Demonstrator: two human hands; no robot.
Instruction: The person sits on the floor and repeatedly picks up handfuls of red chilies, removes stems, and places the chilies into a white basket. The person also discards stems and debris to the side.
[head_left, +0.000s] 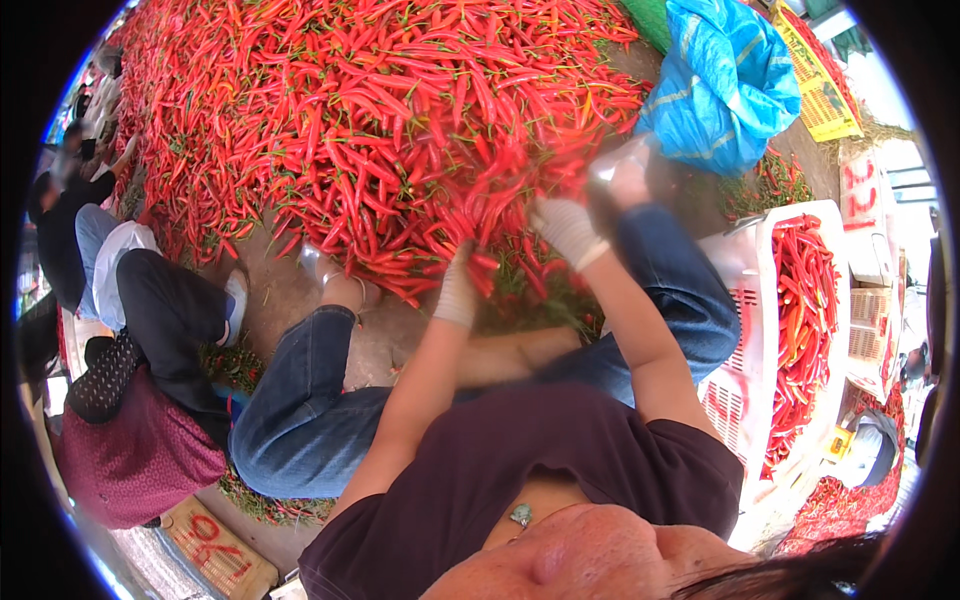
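Note:
A large heap of red chili peppers with green stems covers the ground before me. My left hand, in a pale glove, is at the heap's near edge, closed around several red chili peppers whose ends stick out beside the thumb. My right hand, gloved too, lies on the heap's near right part, its fingertips blurred among the peppers; whether it grips any cannot be told. Green stems and leaves lie between and below my hands, close to my legs.
A white plastic crate of red chilies stands at my right, behind a blue woven plastic bag. A yellow crate is at the upper right. People sit at the left, one in a maroon top. A marked crate lies lower left.

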